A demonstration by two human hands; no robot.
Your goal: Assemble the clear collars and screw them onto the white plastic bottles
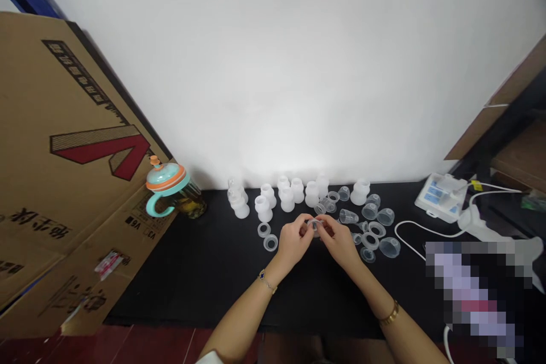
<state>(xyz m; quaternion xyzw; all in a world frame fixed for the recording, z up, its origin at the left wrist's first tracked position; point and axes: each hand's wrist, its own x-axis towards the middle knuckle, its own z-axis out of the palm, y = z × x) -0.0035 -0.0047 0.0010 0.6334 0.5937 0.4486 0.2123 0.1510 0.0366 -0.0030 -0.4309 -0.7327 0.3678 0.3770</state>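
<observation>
My left hand (pixel 294 237) and my right hand (pixel 340 239) meet above the black table, fingers closed around a bottle collar ring (pixel 314 225). Something translucent shows inside the ring, perhaps a nipple; the fingertips hide part of it. Left of my hands, two more collar rings (pixel 270 243) lie flat. Behind them stand several small white bottles (pixel 287 199), and a bottle at the left end (pixel 239 205) has a clear part beside its top. To the right of my right hand are loose rings (pixel 370 240), clear domed caps (pixel 386 216) and a clear nipple-like piece (pixel 367 255).
A lidded glass jug (pixel 191 199) with a turquoise handle stands at the left beside a large cardboard box (pixel 63 170). On the right lie a white power box (pixel 441 198), a white cable (pixel 409 222) and a pixelated item (pixel 473 301). A white wall (pixel 273 68) rises behind the table.
</observation>
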